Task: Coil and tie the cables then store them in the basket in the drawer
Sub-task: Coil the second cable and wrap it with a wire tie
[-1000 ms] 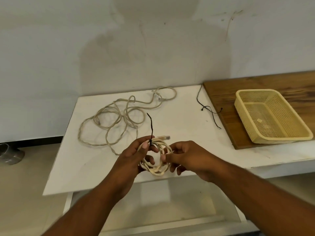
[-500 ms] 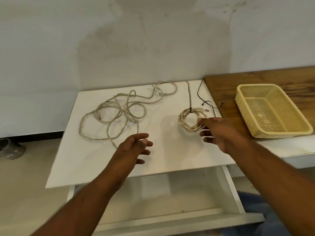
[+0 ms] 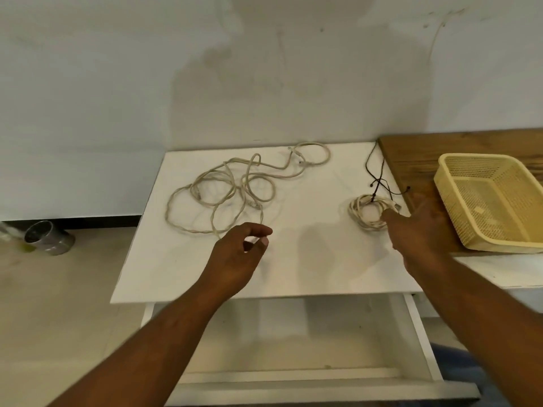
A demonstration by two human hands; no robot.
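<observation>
A small coil of beige cable (image 3: 370, 211) with a black tie lies on the white tabletop (image 3: 308, 259) at the right. My right hand (image 3: 420, 227) hovers open just right of it, fingertips at the coil's edge, holding nothing. A long loose beige cable (image 3: 235, 189) sprawls over the tabletop's far left. My left hand (image 3: 238, 259) floats over the table's middle below that cable, fingers curled with thumb and forefinger close together, empty. Black tie strings (image 3: 379, 171) lie behind the coil. The yellow mesh basket (image 3: 458, 183) sits empty on a wooden board (image 3: 411, 154) at the right.
The white drawer (image 3: 296, 339) stands pulled open below the tabletop, nothing in it. A grey pipe end (image 3: 48, 237) lies on the floor at the left. A plain wall backs the table.
The coil went from both hands down onto the tabletop at the right. My right hand let go and stays beside it; my left hand moved toward the loose cable and curled its fingers.
</observation>
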